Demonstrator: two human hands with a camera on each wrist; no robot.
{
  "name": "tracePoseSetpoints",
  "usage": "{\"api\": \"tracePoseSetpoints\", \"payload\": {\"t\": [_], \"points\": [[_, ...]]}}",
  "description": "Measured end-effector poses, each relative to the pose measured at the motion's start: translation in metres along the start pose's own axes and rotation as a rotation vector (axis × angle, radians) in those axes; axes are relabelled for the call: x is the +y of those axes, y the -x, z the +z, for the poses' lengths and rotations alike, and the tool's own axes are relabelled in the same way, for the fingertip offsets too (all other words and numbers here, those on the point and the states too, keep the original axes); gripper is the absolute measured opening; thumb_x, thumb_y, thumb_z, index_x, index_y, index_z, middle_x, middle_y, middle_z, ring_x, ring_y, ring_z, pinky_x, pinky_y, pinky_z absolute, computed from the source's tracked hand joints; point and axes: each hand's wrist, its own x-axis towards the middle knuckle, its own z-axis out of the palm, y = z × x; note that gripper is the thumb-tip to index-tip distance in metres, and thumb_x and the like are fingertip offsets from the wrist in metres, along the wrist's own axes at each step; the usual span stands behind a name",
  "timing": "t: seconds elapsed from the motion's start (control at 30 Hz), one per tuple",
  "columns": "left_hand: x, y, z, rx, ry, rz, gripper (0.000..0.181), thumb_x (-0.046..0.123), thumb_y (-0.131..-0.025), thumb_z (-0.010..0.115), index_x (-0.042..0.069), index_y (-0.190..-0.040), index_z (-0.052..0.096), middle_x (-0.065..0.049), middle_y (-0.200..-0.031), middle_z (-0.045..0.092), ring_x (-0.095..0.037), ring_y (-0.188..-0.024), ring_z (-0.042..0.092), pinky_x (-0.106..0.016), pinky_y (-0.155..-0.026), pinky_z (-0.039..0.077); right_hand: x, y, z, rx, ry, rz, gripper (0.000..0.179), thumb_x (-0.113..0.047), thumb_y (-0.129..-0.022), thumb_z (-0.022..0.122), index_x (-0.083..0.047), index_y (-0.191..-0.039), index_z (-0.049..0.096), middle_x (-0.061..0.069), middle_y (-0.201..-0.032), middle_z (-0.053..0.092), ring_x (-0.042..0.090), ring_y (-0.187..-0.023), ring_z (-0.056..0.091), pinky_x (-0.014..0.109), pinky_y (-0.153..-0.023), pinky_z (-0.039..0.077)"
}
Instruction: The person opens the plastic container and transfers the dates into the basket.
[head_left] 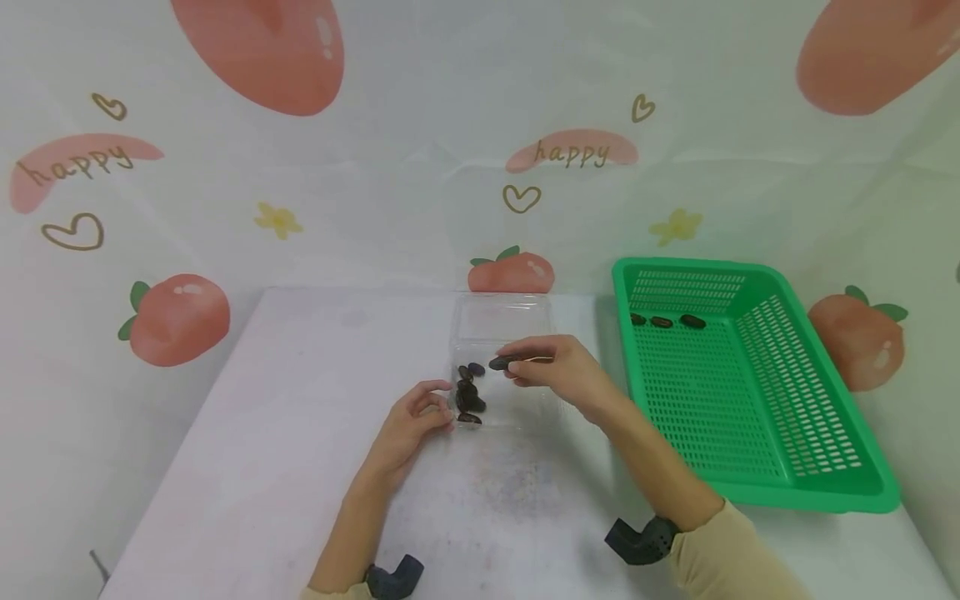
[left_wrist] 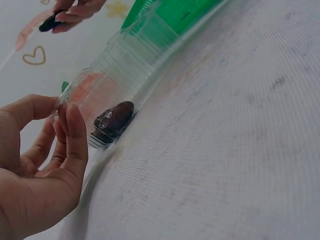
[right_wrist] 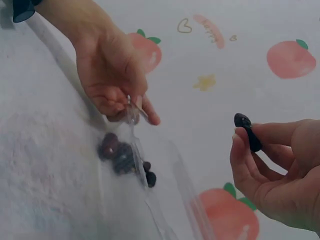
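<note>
Head view: dark, oblong date-like fruit hung over clear plastic box
Right hand: I pinched the fruit at my fingertips
Left hand: I pinched the box's edge

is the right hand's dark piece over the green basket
No, in the head view the right hand holds the dark piece over the clear box, left of the green basket.

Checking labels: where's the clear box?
In the head view, the clear box is near mid-frame on the table, left of the green basket, with the left hand at its left edge.
</note>
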Motion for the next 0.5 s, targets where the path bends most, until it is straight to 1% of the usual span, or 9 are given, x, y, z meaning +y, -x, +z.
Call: {"api": "tracePoseSetpoints", "payload": {"t": [0.2,0.37,0.5], "points": [[0.001,0.0,0.0,-0.002,-0.015,-0.011,0.047,-0.005,-0.088,0.064,0.002,-0.133,0.054,-0.006,-0.093,0.053,-0.019,-0.081,0.06,-0.032,-0.082,0.056,-0.005,0.006,-0.02,0.014,0.015,0.014,0.031,-0.009,-0.093,0.069,-0.002,-0.123,0.068,0.019,-0.115,0.069,0.019,-0.095,0.071,0.033,-0.087,0.057],[0.001,0.0,0.0,0.0,-0.015,-0.015,0.047,-0.004,-0.088,0.064,0.002,-0.133,0.054,-0.007,-0.094,0.053,-0.019,-0.082,0.06,-0.032,-0.082,0.056,-0.01,0.012,-0.04,0.004,0.038,0.009,0.031,-0.011,-0.095,0.066,-0.002,-0.125,0.066,0.013,-0.114,0.07,0.022,-0.1,0.069,0.036,-0.091,0.056],[0.001,0.0,0.0,-0.005,-0.005,-0.011,0.047,-0.005,-0.088,0.064,0.002,-0.133,0.054,-0.007,-0.093,0.054,-0.019,-0.082,0.06,-0.032,-0.081,0.056,-0.017,0.016,-0.056,0.008,0.054,-0.009,0.031,-0.013,-0.096,0.066,-0.003,-0.125,0.065,0.014,-0.117,0.069,0.021,-0.102,0.068,0.037,-0.093,0.055]]}}
